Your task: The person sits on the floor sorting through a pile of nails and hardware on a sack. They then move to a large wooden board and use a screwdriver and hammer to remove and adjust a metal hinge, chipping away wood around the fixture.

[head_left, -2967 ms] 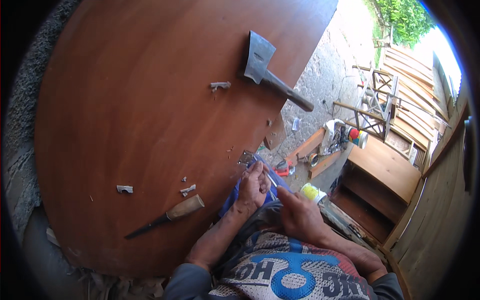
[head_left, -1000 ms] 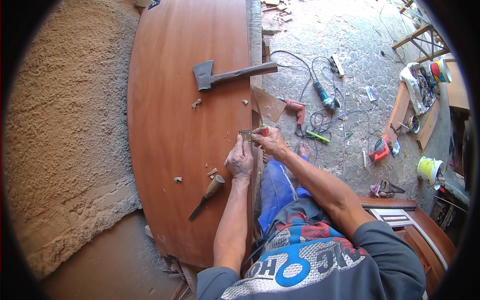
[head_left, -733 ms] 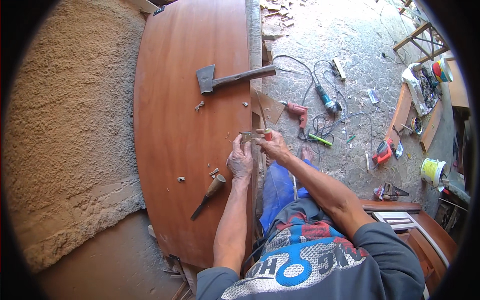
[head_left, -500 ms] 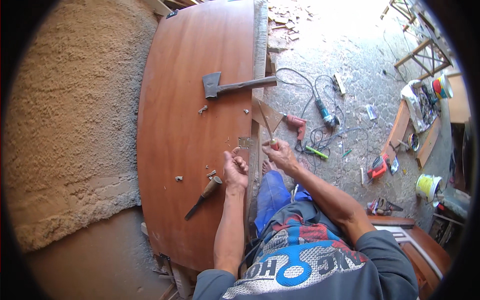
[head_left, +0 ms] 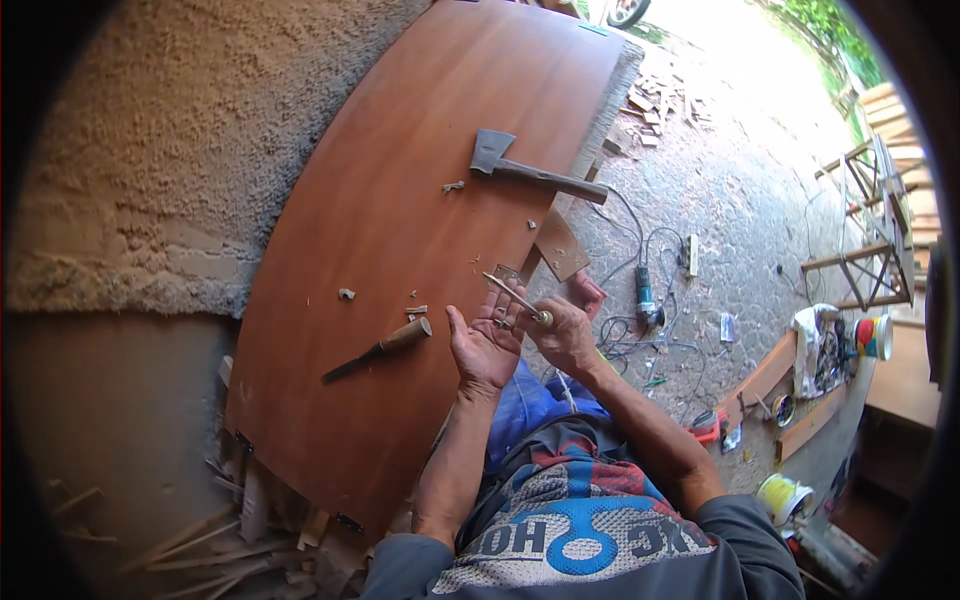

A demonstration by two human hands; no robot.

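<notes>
My left hand point(head_left: 487, 350) is turned palm up with fingers stretched out over the edge of a reddish-brown wooden door panel point(head_left: 400, 200). Small shiny bits, possibly screws, lie on its fingers. My right hand point(head_left: 566, 338) grips a screwdriver point(head_left: 515, 296), its thin shaft slanting across the left fingertips. Just beyond those fingertips a metal hinge point(head_left: 508, 271) sits at the panel's edge, partly covered. To the left of my left hand lies a wooden-handled chisel point(head_left: 395, 341). Farther up, an axe point(head_left: 535, 178) rests with its handle overhanging the edge.
Wood shavings point(head_left: 346, 294) dot the panel. A rough wall point(head_left: 150, 180) borders it on the left. On the floor at right lie a grinder point(head_left: 647, 298) with cords, a red drill point(head_left: 588, 293), boards point(head_left: 765, 375) and a yellow-white bucket point(head_left: 784, 497).
My left hand has uncurled to palm up. My right hand has swung the screwdriver's tip over the left fingers. The whole view has turned, so the panel now slants.
</notes>
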